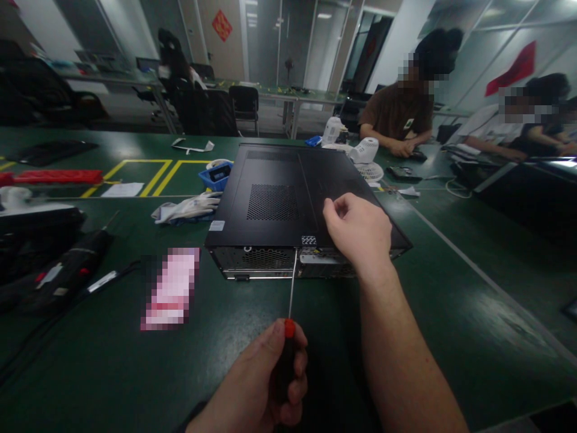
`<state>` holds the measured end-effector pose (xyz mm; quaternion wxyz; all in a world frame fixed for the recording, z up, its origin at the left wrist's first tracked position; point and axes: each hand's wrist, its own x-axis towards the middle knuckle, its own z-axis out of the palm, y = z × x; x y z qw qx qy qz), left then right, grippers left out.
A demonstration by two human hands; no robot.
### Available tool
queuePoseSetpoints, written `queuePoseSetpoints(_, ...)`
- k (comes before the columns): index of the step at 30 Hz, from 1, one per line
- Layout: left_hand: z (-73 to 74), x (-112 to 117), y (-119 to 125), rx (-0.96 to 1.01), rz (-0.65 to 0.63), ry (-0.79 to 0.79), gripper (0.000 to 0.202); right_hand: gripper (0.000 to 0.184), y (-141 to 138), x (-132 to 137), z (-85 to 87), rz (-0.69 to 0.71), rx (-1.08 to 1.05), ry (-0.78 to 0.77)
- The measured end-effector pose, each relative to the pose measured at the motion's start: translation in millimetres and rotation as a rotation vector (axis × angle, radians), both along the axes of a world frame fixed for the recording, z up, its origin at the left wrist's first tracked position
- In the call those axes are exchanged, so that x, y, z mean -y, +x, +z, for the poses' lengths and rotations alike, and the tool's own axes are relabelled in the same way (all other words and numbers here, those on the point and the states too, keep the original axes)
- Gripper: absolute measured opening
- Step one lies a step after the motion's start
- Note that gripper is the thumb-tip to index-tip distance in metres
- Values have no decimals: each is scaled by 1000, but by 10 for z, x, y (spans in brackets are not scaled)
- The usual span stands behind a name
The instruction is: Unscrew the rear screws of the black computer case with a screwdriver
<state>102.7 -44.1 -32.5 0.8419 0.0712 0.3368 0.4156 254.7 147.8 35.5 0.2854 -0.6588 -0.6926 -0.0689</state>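
A black desktop computer case (274,171) lies flat on the green table, its rear panel facing me. My left hand (274,373) is wrapped round the handle of a screwdriver (292,294) with a red collar. The metal shaft points away from me, and its tip is at the upper edge of the rear panel, near the middle. Over the right part of the case's top is my right hand (360,231), its fingers curled closed. Whether anything small is between those fingers is hidden.
Left of the case lie white work gloves (187,208), a blue tray (216,175) and a blurred pink item (174,288). A black power tool (67,270) with a cable lies farther left. White fans (365,150) stand behind right. A person (401,114) sits across the table.
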Motion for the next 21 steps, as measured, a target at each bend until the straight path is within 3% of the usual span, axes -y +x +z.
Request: queuePoseSetpoints(21, 53, -2, 10, -14, 22, 9, 39, 33, -8, 27, 17, -1, 6, -13)
